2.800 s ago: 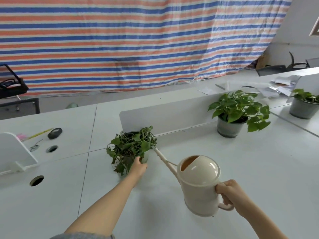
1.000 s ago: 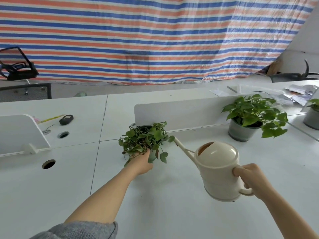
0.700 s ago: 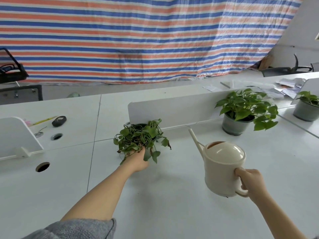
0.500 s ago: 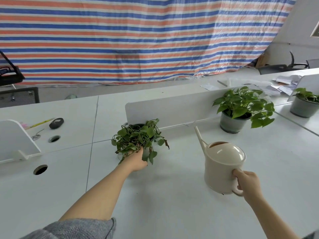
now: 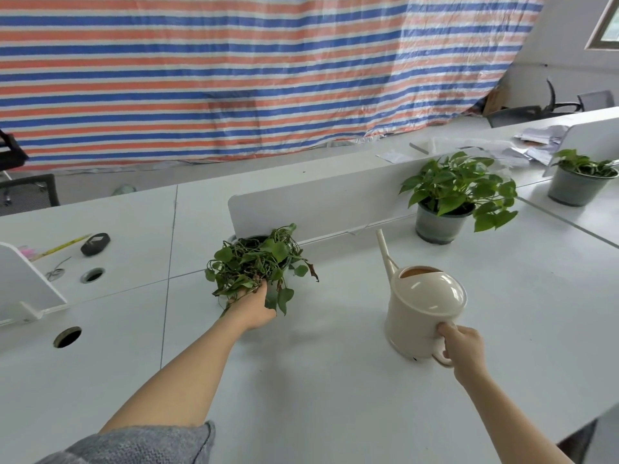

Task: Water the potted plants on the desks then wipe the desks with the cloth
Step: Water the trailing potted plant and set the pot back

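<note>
A small trailing potted plant (image 5: 258,262) stands on the white desk (image 5: 318,396) in front of a low divider. My left hand (image 5: 253,306) reaches under its hanging leaves and holds the pot's near side; the fingers are hidden by foliage. To the right a cream watering can (image 5: 420,309) stands upright on the desk, spout pointing up and away. My right hand (image 5: 464,346) grips its handle. A bigger leafy plant in a grey pot (image 5: 450,195) stands further right, and a third potted plant (image 5: 581,177) at the far right edge. No cloth is in view.
A white divider panel (image 5: 318,202) runs behind the small plant. Cable holes (image 5: 67,336) pierce the desk at left, near another white panel (image 5: 23,289), a black object (image 5: 95,244) and a pencil. Loose papers (image 5: 536,142) lie at the back right. A striped tarp hangs behind.
The watering can went from tilted with its spout over the small plant to upright, moved right and down onto the desk. My left hand stayed at the pot.
</note>
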`<action>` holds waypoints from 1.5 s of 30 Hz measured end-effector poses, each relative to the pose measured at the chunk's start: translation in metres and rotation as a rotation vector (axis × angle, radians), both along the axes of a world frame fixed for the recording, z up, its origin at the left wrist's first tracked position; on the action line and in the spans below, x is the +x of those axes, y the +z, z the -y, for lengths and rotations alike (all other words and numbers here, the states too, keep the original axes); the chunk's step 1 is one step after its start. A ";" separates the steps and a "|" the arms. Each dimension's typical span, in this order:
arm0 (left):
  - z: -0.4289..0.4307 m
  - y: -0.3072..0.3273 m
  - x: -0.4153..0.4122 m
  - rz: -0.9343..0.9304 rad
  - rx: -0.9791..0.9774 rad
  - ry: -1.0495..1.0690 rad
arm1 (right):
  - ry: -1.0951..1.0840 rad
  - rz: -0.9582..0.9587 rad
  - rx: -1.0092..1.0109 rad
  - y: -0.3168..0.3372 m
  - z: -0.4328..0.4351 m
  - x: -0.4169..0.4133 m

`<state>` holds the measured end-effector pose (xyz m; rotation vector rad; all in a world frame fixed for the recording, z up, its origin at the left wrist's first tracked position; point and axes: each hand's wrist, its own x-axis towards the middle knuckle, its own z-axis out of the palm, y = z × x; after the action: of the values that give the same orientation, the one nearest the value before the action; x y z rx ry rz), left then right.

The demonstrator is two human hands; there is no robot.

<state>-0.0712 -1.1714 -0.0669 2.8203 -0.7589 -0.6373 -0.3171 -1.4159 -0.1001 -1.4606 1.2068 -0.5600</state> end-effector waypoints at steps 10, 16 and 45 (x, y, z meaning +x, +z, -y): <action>0.001 -0.001 0.000 0.012 0.028 -0.018 | 0.071 -0.105 -0.012 0.002 -0.011 -0.006; 0.002 -0.007 0.001 0.057 0.026 -0.026 | -0.002 -0.292 -0.430 0.007 -0.023 -0.013; -0.024 -0.031 0.085 -0.532 -1.112 0.920 | 1.058 -0.538 -1.019 -0.024 -0.098 0.231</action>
<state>0.0139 -1.1478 -0.0976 1.5558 0.2712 -0.4946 -0.0866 -1.3176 -0.1242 -2.9354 0.2734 0.0302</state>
